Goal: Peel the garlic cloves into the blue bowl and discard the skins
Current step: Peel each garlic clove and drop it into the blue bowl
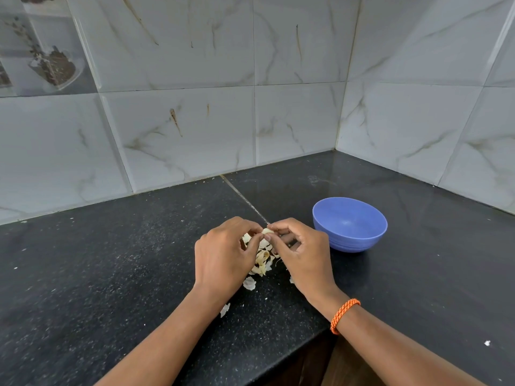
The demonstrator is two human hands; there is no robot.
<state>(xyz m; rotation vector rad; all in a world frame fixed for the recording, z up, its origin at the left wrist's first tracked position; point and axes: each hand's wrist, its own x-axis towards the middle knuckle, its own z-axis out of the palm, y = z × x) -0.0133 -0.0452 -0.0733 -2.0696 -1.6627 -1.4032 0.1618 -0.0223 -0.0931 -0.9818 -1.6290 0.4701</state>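
Fingers point(257, 228) of both hands are pinching a garlic clove point(267, 231) over the skins point(262, 260) piling near the surface's front edge, while the blue bowl point(350, 224) is sitting empty beside them.

Bowl point(349, 224): solid blue, no pattern. Desk point(111, 274): black, fine white speckle. Garlic skins point(262, 260): pale cream to white, some tan streaks. Wall tiles point(178, 135): light grey-white, marble veining in brown-grey. Wrist band point(344, 316): orange, braided.
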